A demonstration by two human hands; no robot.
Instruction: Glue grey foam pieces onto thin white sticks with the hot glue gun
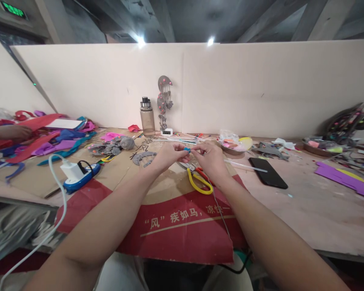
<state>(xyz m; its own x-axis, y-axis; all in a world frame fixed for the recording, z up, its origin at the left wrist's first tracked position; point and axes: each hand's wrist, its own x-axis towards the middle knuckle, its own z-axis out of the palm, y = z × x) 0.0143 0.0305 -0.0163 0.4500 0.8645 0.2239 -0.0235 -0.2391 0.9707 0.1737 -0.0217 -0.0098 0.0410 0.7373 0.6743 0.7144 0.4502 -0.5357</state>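
My left hand [170, 157] pinches a small blue piece [187, 149] between thumb and fingertips, above the cardboard. Its material is too small to make out. Close on the right, my right hand [211, 158] has its fingertips pressed together beside the blue piece; what they hold is hidden. A thin grey thread [221, 214] runs down from below my right hand across the red part of the cardboard [182, 238]. Scissors with yellow and red handles [200, 184] lie under my hands. A grey crescent-shaped felt piece [143, 158] rests left of my left hand.
Behind stand a bottle [147, 118] and a small clock [166, 132], below a hanging grey crescent ornament [164, 95]. A phone [268, 173] lies right, a blue power strip [81, 178] left. Another person's hand [20, 132] is on red fabric [45, 121] far left.
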